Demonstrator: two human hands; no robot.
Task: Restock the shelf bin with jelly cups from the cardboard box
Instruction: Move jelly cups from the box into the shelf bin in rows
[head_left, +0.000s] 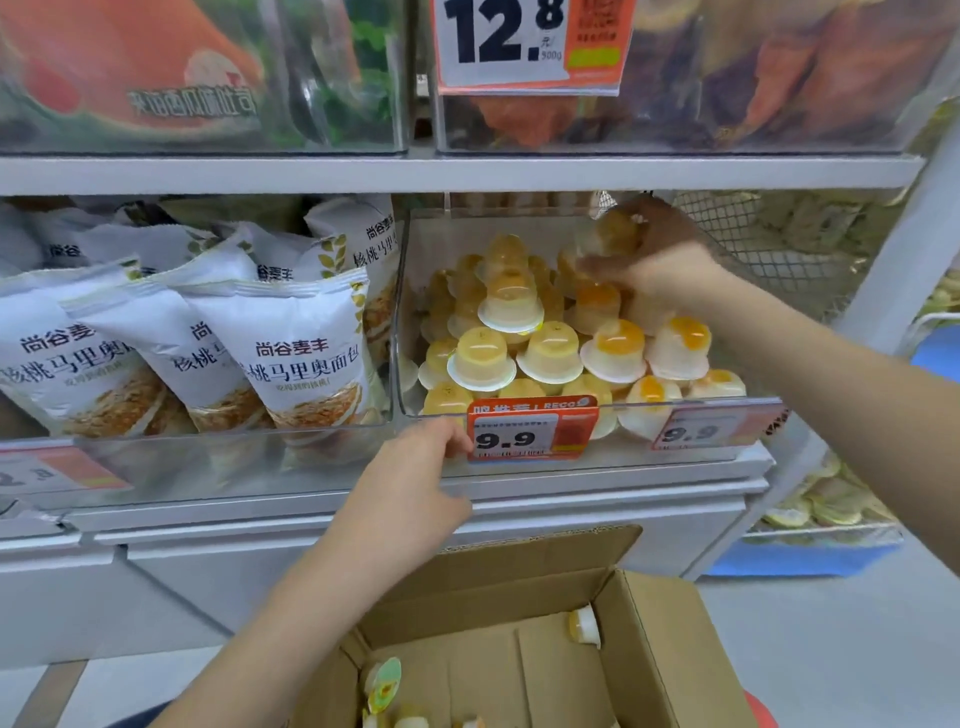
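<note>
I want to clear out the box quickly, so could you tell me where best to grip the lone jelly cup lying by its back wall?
Take the jelly cup by its narrow domed body, just behind the wide white rim. It lies on its side against the cardboard box wall, so probably come straight down through the open top, fingers either side of the dome; the rim should stop it slipping.

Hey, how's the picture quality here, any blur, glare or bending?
Head view: the right hand reaching into the clear bin is motion-blurred and shadowed under the shelf; the upper bins and the 12.8 price sign look soft; the wide lens bows the shelf edge; the bin front shows slight glare.
</note>
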